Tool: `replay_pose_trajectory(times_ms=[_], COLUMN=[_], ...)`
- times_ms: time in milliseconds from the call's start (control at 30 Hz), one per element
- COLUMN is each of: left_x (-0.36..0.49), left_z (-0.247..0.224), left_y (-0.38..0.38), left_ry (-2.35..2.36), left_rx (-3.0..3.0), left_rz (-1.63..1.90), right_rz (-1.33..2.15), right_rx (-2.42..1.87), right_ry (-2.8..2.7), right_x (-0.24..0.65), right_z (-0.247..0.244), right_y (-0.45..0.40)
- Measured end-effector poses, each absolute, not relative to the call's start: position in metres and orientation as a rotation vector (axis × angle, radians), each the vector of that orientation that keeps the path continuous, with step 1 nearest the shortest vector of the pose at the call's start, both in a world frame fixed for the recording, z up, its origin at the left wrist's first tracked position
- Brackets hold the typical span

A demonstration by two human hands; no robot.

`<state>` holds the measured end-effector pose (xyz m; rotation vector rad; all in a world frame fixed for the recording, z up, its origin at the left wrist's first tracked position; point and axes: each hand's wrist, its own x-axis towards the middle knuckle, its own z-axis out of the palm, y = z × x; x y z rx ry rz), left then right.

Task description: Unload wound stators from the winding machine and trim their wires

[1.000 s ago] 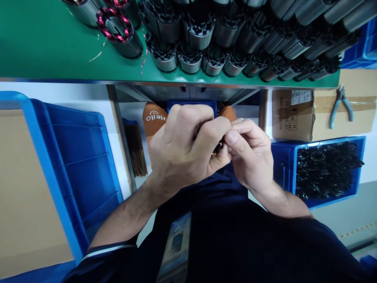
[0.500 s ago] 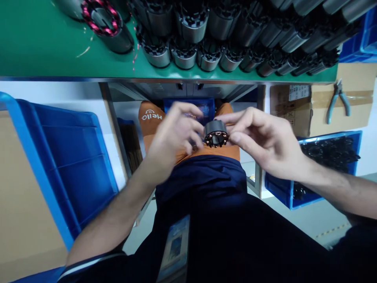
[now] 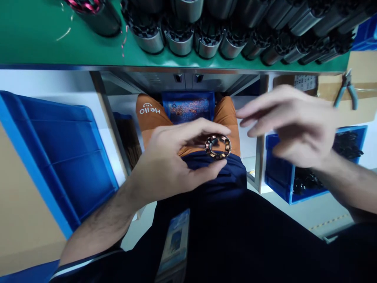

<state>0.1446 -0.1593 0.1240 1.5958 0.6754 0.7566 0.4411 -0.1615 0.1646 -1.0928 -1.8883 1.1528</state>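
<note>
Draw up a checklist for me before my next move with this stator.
1. Wound stator secured: ok, gripped in the left hand.
2. Clearance from the right hand: ok, it is apart from the wound stator, though blurred.
3. Copper windings undamaged: cannot tell, too small.
4. Blue bin of black parts fully visible: not ok, the right hand hides some of it.
5. Diagonal cutters in sight: ok, on the cardboard box.

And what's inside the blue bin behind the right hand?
The blue bin holds a heap of glossy black parts. The right hand and forearm cover some; anything beneath the top layer is hidden.
</note>
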Motion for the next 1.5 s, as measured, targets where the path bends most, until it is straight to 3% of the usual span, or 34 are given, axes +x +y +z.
replay_pose_trajectory(times_ms=[167,367,433,533,700,800,1000,1067,1200,1400,1500], left_x=[0.148,0.15,0.149,0.149,0.149,0.149,0.152,0.151,0.148,0.154,0.152], left_z=[0.124,0.128,0.128,0.127,0.13,0.131,0.129,0.13,0.131,0.135,0.135], left_y=[-0.162,-0.17,-0.17,-0.167,-0.164,-0.165,-0.175,-0.176,-0.172,-0.168,-0.168], left_ry=[0.679,0.788,0.775,0.739,0.848,0.875,0.845,0.756,0.649,0.798,0.793], left_rx=[1.92,2.14,2.188,2.29,1.745,1.854,2.225,2.345,2.453,1.867,2.002], left_rz=[1.032,1.207,1.218,1.139,0.763,0.889,1.245,1.294,1.194,0.807,0.957], right_rz=[2.023,2.203,2.161,1.781,1.345,1.296,2.312,2.47,2.182,1.45,1.542], right_rx=[-1.244,-1.225,-1.211,-1.301,-1.272,-1.148,-1.285,-1.263,-1.305,-1.348,-1.371], right_ry=[-1.296,-1.271,-1.343,-1.682,-2.061,-2.021,-1.297,-1.261,-1.609,-2.125,-1.914], right_x=[0.428,0.422,0.421,0.422,0.441,0.453,0.442,0.436,0.429,0.426,0.439], right_z=[0.151,0.152,0.156,0.167,0.194,0.201,0.177,0.17,0.177,0.217,0.22], right_y=[-0.163,-0.161,-0.162,-0.166,-0.163,-0.155,-0.154,-0.157,-0.163,-0.162,-0.153])
